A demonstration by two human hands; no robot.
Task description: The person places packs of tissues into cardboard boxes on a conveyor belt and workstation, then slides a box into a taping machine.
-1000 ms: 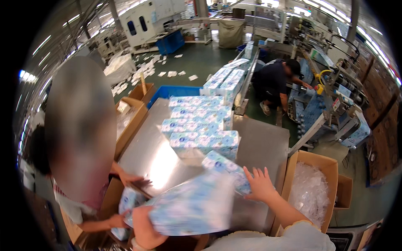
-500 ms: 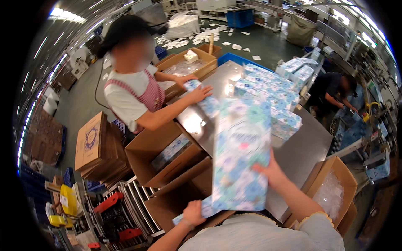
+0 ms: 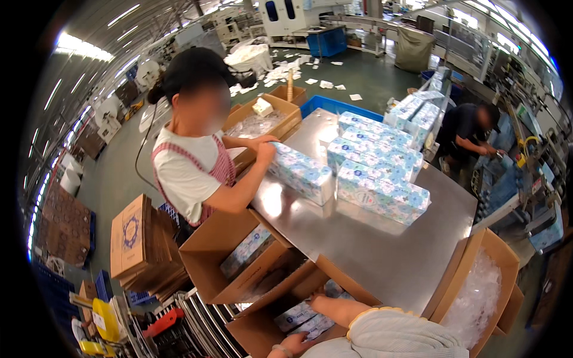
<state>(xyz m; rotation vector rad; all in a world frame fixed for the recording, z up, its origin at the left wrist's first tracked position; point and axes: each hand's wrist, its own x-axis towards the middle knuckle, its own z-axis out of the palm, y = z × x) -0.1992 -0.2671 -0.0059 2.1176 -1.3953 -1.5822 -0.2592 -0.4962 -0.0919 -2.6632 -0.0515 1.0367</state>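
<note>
Just in front of me, an open cardboard carton [image 3: 250, 335] holds blue-and-white floral tissue packs [image 3: 296, 316], lying side by side. Both my hands reach down into it. My left hand [image 3: 292, 342] is at the near end of the packs, its fingers bent against one of them. My right hand [image 3: 320, 300] grips at their far side; its fingertips are partly hidden. Across the steel table [image 3: 382, 262], a co-worker's hands [image 3: 262, 146] hold the end of a long floral tissue pack [image 3: 301, 173] lying on the metal.
More tissue packs [image 3: 382, 191] are stacked on the table. A second carton [image 3: 206, 238] with packs adjoins mine, over a roller conveyor [image 3: 206, 313]. Flattened cartons [image 3: 134, 238] stand at left. A box of clear plastic [image 3: 474, 298] is at right. Another person [image 3: 468, 131] crouches by machinery.
The large floral pack I held up above the table is now down in the carton, and both hands went with it. The co-worker's pack has been turned and laid on the table.
</note>
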